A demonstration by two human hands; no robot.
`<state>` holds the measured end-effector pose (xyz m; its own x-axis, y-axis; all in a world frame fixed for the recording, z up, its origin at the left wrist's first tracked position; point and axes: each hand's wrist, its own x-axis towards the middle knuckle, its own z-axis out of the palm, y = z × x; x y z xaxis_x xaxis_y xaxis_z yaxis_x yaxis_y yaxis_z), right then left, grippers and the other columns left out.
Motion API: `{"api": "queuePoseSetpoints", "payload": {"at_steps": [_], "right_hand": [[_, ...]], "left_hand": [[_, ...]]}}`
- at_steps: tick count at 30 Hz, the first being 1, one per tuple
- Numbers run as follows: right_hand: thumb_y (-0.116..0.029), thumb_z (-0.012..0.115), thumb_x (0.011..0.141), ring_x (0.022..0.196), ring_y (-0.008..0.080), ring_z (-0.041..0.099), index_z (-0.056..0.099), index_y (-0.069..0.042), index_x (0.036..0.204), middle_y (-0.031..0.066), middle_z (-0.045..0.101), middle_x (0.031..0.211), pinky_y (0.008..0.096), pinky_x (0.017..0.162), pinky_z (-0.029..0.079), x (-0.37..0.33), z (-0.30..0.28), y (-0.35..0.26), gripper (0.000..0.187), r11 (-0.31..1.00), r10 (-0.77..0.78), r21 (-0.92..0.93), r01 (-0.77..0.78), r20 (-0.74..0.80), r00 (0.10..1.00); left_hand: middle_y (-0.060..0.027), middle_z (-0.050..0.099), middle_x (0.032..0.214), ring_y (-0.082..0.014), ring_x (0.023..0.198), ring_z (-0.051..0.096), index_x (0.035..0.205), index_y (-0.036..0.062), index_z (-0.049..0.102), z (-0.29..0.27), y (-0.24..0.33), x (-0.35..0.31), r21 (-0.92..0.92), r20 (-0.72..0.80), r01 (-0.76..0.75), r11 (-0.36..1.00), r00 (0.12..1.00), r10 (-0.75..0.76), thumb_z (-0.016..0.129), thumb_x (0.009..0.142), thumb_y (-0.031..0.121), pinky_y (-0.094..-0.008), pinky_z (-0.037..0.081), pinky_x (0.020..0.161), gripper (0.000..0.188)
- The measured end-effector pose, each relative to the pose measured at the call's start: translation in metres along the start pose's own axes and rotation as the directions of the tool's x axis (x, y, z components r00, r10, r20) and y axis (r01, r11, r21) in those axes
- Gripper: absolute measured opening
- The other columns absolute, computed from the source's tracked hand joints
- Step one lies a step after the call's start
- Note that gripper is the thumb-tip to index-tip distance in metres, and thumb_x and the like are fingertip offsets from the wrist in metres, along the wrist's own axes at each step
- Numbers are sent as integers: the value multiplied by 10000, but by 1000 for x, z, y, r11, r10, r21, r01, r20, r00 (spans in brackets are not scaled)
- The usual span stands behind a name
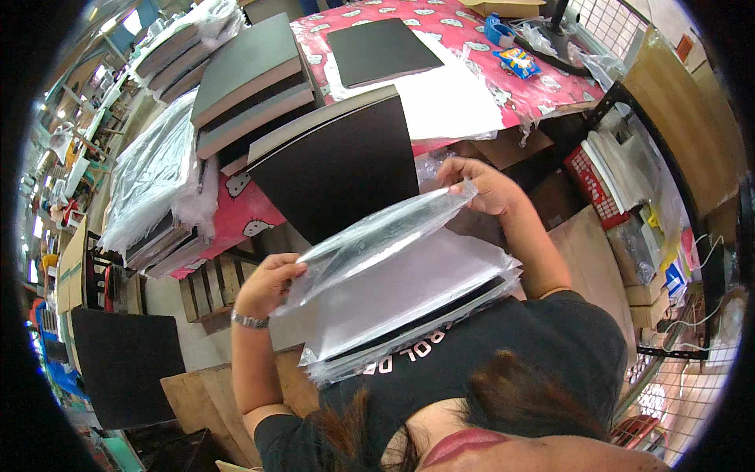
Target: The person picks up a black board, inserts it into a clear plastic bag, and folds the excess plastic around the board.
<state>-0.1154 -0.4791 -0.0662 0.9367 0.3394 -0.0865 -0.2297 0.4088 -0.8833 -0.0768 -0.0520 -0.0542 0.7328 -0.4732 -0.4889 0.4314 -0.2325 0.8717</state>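
My left hand (266,289), with a metal-band watch on the wrist, pinches one corner of a clear plastic bag (385,228). At the opposite corner my right hand (486,187) grips the same bag, so it stretches between the two hands. Against my body, just below the bag, rests a stack of plastic-wrapped flat sheets (409,295), pale on top with dark layers lower down. Just beyond the bag, a large black hardbound book (338,169) leans at the table edge, its pale page edges facing up.
A pink patterned tablecloth (448,23) covers the table. On it lie a black flat book (384,51), white paper (452,102), a thick stack of books (248,67) and a blue tape dispenser (498,31). Plastic-wrapped stacks (153,169) sit left; a red basket (594,189) stands right.
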Motion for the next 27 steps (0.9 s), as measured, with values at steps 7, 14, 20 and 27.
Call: {"api": "queuePoseSetpoints", "payload": {"at_steps": [7, 14, 20, 27], "right_hand": [[-46, 652, 825, 919, 204, 617, 579, -45, 1127, 80, 627, 1054, 321, 831, 496, 33, -131, 181, 311, 895, 423, 243, -375, -187, 887], [-165, 650, 814, 708, 162, 595, 664, -45, 912, 85, 647, 769, 306, 664, 472, 68, -51, 48, 156, 488, -452, -862, -138, -385, 805], [-178, 671, 786, 831, 234, 619, 684, -63, 866, 101, 657, 836, 365, 743, 471, 120, -95, -23, 141, -254, -705, -959, -126, 95, 703], [-79, 636, 771, 804, 319, 626, 639, -58, 874, 139, 635, 827, 411, 735, 494, 79, 18, -64, 106, 211, -790, -968, 139, -85, 608]], "left_hand": [[39, 555, 742, -63, 547, 439, 870, 82, 610, -35, -185, 142, -95, 24, 135, 986, 991, -133, 586, 875, 151, -206, 339, 495, 73], [36, 548, 734, -56, 542, 421, 888, 74, 613, -55, -252, 129, 395, -357, -190, 899, 870, 340, 587, 861, 112, -208, 331, 491, 54], [38, 531, 717, -48, 539, 399, 891, 66, 617, -20, -103, 101, 116, -694, -494, 862, 580, 426, 581, 848, 56, -206, 311, 486, 57], [-6, 553, 836, -84, 682, 495, 931, 35, 601, 51, -6, 25, 447, -387, -673, 590, 449, 805, 649, 799, 17, -221, 426, 612, 141]]}}
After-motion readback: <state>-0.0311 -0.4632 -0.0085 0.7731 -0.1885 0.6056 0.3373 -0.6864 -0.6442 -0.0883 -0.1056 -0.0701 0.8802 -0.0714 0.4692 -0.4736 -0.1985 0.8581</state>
